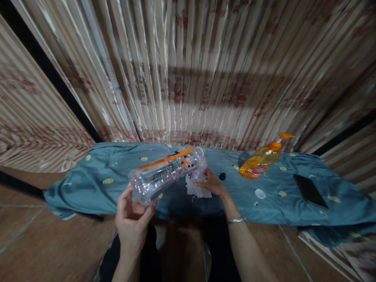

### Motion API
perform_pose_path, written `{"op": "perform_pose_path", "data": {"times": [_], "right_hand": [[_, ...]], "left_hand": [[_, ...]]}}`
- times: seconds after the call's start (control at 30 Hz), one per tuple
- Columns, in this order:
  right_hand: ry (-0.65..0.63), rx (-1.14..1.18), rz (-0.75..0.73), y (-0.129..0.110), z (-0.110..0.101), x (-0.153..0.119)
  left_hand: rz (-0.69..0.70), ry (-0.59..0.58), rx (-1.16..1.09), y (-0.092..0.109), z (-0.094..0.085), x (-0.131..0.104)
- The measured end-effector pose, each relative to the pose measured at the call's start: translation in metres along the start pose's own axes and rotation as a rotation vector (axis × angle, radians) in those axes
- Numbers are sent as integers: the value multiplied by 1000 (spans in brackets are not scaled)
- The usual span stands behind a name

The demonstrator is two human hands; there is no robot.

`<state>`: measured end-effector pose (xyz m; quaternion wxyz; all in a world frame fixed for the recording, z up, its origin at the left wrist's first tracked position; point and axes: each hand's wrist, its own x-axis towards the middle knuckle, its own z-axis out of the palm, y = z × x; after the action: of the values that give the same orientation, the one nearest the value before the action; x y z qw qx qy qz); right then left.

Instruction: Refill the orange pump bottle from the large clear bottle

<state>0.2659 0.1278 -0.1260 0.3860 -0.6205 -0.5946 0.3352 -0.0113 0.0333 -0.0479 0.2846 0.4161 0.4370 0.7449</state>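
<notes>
My left hand grips the base end of a clear plastic bottle with an orange and white label. The bottle is tilted, its neck end to the right and higher than its base. My right hand is closed around a small clear container below the bottle's neck. Whether the two touch cannot be made out. Under the container lies a crumpled white tissue. A small black cap lies just right of my right hand.
A yellow pump bottle with an orange pump stands at the right. Near it are a flat white disc and a black phone. A teal patterned cloth covers the low surface. Striped curtains hang behind, with dark poles at both sides.
</notes>
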Motion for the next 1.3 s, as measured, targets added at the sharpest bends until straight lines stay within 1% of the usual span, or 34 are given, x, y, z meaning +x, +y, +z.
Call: {"op": "perform_pose_path", "data": {"times": [0.03, 0.13, 0.2, 0.23, 0.4, 0.53, 0.8, 1.0, 1.13, 1.3], "right_hand": [[0, -17, 22, -3, 5, -1], [97, -73, 98, -15, 18, 2], [152, -104, 123, -20, 22, 4], [160, -123, 135, -21, 23, 5], [117, -223, 178, -22, 21, 6], [101, -271, 174, -22, 19, 7], [70, -246, 147, -23, 14, 3], [77, -209, 116, -18, 16, 2], [75, -232, 100, -16, 16, 1], [48, -267, 126, -16, 16, 3]], "left_hand": [[-2, 0, 1, 1, 0, 0], [-6, 0, 17, 2, 0, 0], [-7, 4, 24, 2, 0, -1], [-8, 5, 22, 1, 0, -1], [-8, 13, -7, -1, 0, -2], [1, 6, -4, -1, 0, -2], [12, 7, 13, -1, -3, -3], [8, 3, 4, -2, -3, -4], [3, -3, 17, -2, -4, -4], [16, -2, 3, -1, -2, -4]]}}
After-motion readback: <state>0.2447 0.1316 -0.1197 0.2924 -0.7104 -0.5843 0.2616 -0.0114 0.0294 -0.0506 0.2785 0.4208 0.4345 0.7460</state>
